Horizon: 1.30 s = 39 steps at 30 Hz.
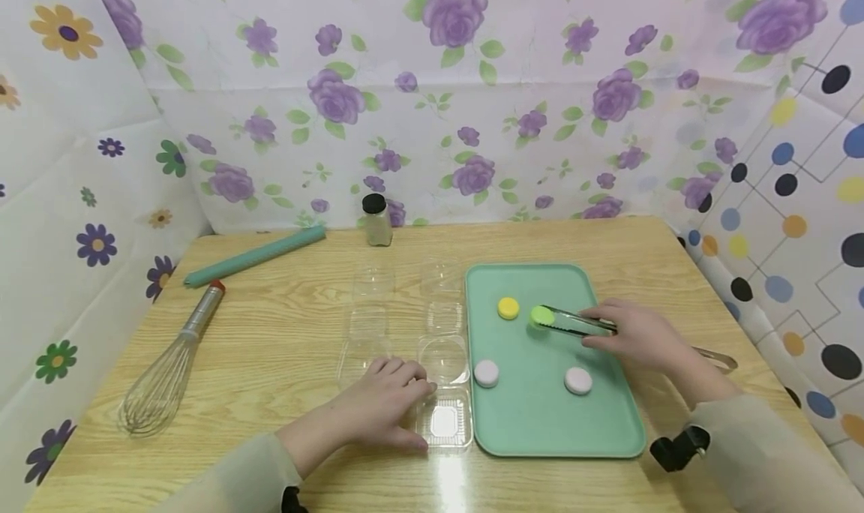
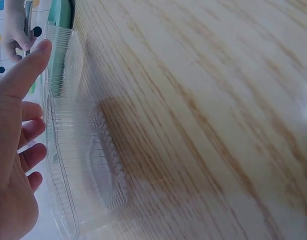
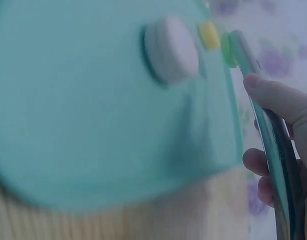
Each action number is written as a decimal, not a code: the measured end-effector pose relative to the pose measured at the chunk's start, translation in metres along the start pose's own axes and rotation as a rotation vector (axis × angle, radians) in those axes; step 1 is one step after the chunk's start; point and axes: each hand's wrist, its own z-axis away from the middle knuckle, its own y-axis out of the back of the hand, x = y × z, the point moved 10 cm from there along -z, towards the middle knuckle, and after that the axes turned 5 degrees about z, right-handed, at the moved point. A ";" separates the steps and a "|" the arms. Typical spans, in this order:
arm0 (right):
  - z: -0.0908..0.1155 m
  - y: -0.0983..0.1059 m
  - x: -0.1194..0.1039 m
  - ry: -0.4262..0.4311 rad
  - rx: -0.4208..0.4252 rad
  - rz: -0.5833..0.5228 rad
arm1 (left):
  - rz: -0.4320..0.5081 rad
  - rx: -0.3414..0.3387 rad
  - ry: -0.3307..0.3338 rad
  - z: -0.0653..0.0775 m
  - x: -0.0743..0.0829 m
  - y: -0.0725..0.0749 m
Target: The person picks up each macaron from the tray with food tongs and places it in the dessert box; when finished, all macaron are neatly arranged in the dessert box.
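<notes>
In the head view my right hand (image 1: 637, 334) holds metal tongs (image 1: 580, 319) over the green tray (image 1: 540, 430). Their tips are at a bright green macaron (image 1: 541, 317), which they appear to grip. A yellow macaron (image 1: 508, 308) lies just left of it. Two pale pink macarons, one at the tray's left side (image 1: 486, 373) and one nearer the front (image 1: 577, 381), rest flat. My left hand (image 1: 381, 404), fingers loosely bent, lies by the clear plastic containers (image 1: 444, 421). The left wrist view shows its fingers beside a container's wall (image 2: 68, 165); whether they touch it I cannot tell.
A whisk (image 1: 165, 378) and a green rolling pin (image 1: 256, 256) lie on the left of the wooden table. At the back stands a small jar with a black lid (image 1: 376, 220). Patterned cloth (image 1: 459, 108) walls the table at the back and sides.
</notes>
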 end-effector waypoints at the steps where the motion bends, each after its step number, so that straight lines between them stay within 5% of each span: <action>1: -0.002 0.000 -0.006 0.019 -0.001 0.000 | 0.000 0.001 -0.001 0.000 0.000 0.000; 11: -0.011 -0.002 -0.073 0.181 -0.047 -0.040 | 0.018 0.000 0.014 0.000 -0.001 -0.002; 23: 0.003 -0.013 -0.155 0.451 -0.103 -0.096 | 0.047 -0.009 0.033 0.000 -0.002 -0.002; 39: 0.007 -0.033 -0.182 0.476 -0.143 0.014 | 0.071 -0.014 0.048 -0.001 -0.002 -0.002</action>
